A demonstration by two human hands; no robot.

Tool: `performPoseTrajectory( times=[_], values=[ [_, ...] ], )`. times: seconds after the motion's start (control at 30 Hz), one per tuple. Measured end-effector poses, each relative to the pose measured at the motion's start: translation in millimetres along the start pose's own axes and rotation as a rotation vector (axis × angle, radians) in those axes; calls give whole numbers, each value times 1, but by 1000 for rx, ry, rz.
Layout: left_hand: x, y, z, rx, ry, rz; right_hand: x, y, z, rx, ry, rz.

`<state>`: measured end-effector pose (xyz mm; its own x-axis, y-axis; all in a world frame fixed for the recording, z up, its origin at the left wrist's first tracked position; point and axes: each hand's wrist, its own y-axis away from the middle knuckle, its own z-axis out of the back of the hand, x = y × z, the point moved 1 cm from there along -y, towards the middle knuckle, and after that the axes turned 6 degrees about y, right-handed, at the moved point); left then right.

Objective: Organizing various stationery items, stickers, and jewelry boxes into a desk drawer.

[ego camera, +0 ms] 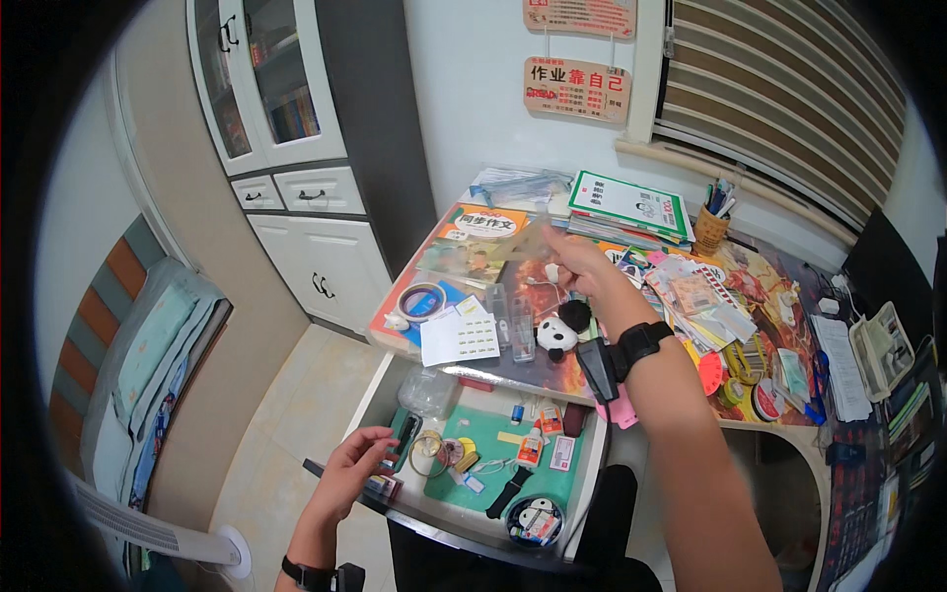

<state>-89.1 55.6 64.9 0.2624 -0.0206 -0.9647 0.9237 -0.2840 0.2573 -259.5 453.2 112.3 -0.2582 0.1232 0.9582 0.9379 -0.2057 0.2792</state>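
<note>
My right hand point(581, 268) reaches over the desk, its fingers closed on a thin translucent item point(529, 243) above a workbook point(473, 248); the item's kind cannot be told. A panda plush point(556, 334) lies just below that hand. At the left side of the open drawer point(373, 388), my left hand point(359, 466) hovers with fingers curled near a dark narrow case point(407, 436); whether it touches anything is unclear. The drawer holds a roll of tape point(427, 453), glue bottles point(530, 448), a black watch strap point(509, 493) and a round container point(534, 521) of small items.
On the desk are a tape roll point(422, 302), a sticker sheet point(473, 339), clear plastic boxes point(522, 329), stacked books point(629, 207), a pen holder point(710, 229) and a pile of papers point(695, 296). A white cabinet point(318, 251) stands behind left; a white fan point(148, 522) is at lower left.
</note>
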Motion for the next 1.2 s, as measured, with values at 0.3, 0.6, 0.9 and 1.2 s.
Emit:
performPoseTrajectory(
  times=[0.3,0.6,0.9,1.2],
  values=[
    [21,-12,9,85,-62,-41,-47,123,30,245,-690,-167],
    [37,-37,-13,208,-93,-7,-145,227,34,39,-646,-418],
    [60,-27,-86,229,444,302,-174,199,-126,446,-418,-311],
    [77,-51,-49,50,726,367,-170,194,-165,497,38,-177]
  ],
)
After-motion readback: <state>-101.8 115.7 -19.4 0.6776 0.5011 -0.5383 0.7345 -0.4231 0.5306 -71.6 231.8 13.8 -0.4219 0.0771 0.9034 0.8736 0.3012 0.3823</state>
